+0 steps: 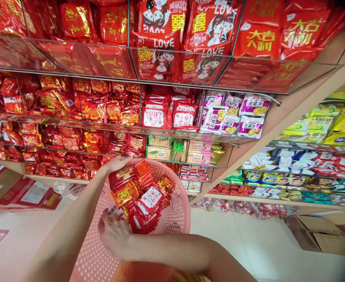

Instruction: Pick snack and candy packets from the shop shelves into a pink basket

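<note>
A pink perforated plastic basket is tilted in front of me with red and gold snack packets inside. Among them are a white-labelled packet, a gold-printed packet and a dark red packet. My left hand is closed over the basket's far left rim, its fingers beside the dark red packet. My right hand reaches across the near side of the basket, next to a silvery packet. Its fingers are bent, partly hidden and a little blurred, so its grip does not show.
Shelves with clear dividers hold red wedding packets, purple-and-white biscuit packets and green packs. A slanted wooden panel separates another rack at right. Cardboard boxes stand on the pale floor, one at right, others at left.
</note>
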The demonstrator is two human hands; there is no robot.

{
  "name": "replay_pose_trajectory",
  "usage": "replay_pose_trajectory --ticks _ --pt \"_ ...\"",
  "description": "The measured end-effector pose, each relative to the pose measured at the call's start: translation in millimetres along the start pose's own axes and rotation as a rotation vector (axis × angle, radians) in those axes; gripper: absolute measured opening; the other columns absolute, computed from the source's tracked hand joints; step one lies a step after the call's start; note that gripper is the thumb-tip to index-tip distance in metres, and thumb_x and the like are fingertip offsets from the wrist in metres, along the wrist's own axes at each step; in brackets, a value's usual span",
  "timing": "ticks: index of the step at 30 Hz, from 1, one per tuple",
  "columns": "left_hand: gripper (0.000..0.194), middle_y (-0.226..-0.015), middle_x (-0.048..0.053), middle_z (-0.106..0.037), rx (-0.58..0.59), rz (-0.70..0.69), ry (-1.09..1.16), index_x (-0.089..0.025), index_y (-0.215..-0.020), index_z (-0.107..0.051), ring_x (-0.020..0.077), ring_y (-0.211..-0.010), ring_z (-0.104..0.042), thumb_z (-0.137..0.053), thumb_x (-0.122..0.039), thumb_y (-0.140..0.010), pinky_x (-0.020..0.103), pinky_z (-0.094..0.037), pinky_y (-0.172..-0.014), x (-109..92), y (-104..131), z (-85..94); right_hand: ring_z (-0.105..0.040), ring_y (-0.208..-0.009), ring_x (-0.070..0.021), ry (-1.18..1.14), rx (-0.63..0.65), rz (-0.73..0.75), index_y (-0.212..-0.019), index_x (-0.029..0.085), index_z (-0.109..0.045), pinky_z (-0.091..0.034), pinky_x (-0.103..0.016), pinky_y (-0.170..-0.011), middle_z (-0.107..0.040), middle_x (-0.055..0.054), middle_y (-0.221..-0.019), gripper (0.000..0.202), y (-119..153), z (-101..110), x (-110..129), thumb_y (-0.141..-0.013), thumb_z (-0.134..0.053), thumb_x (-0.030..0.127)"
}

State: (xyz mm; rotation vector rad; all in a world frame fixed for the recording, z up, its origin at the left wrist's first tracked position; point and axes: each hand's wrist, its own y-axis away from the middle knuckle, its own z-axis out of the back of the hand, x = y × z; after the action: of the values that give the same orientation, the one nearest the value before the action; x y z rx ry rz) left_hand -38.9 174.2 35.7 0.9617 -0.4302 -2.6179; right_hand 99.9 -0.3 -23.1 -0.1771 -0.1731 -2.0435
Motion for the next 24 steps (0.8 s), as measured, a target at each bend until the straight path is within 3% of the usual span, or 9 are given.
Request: replay_pose_trajectory --ticks 4,6,10,14,24 --pt "0.068 -0.083 0.004 -0.073 0.052 -0.076 0.002 -0.024 -0.096 -0.07 0.0252 -0.085 -0.066 -0.039 -0.076 -0.066 0.028 -0.048 -0.076 -1.4 1.7 -1.0 -0.058 -0.099 -0.0279 0.117 0.031 -0.036 -0.129 0.003 -0.036 -0.053 -0.039 -0.057 -0.03 -0.025 -0.138 0.048 -30.1 -16.1 -0.9 -0.082 -0.034 0.011" --pt "0.067 -0.079 0.004 -0.073 0.047 -0.08 -0.019 -0.023 -0.091 -0.071 0.0254 -0.084 -0.066 -0.038 -0.076 -0.066 0.028 -0.048 -0.076 -0.5 2.3 -1.4 -0.059 -0.096 -0.0258 0.089 0.057 -0.05 -0.131 0.003 -0.032 -0.052 -0.036 -0.055 -0.036 -0.025 -0.135 0.05 -35.6 -22.5 -3.6 -0.082 -0.036 0.013" --pt "0.069 -0.067 0.007 -0.071 0.019 -0.053 -0.062 -0.019 -0.071 -0.072 0.028 -0.078 -0.066 -0.036 -0.078 -0.065 0.03 -0.048 -0.071 4.9 1.7 -2.7 -0.058 -0.096 -0.0261 0.098 0.08 0.034 -0.124 0.008 -0.041 -0.051 -0.036 -0.058 -0.049 -0.019 -0.124 0.042 -27.0 -31.9 -3.9 -0.083 -0.04 0.015" --pt "0.07 -0.071 0.008 -0.071 0.015 -0.019 -0.095 -0.018 -0.064 -0.068 0.0283 -0.079 -0.065 -0.034 -0.079 -0.064 0.031 -0.048 -0.072 10.2 -0.7 -3.2 -0.055 -0.099 -0.0267 0.16 0.051 0.199 -0.111 0.016 -0.053 -0.049 -0.04 -0.063 -0.051 -0.011 -0.122 0.03 -11.1 -33.9 -3.5 -0.088 -0.034 0.015" --pt "0.068 -0.091 0.007 -0.071 -0.051 -0.043 -0.046 -0.019 -0.079 -0.071 0.0281 -0.094 -0.063 -0.042 -0.078 -0.06 0.028 -0.047 -0.08 9.9 -1.2 -0.6 -0.054 -0.093 -0.0214 0.288 -0.089 0.304 -0.107 0.024 -0.054 -0.043 -0.035 -0.064 -0.047 -0.005 -0.125 0.03 -6.2 -40.1 -11.9 -0.09 -0.03 0.015"
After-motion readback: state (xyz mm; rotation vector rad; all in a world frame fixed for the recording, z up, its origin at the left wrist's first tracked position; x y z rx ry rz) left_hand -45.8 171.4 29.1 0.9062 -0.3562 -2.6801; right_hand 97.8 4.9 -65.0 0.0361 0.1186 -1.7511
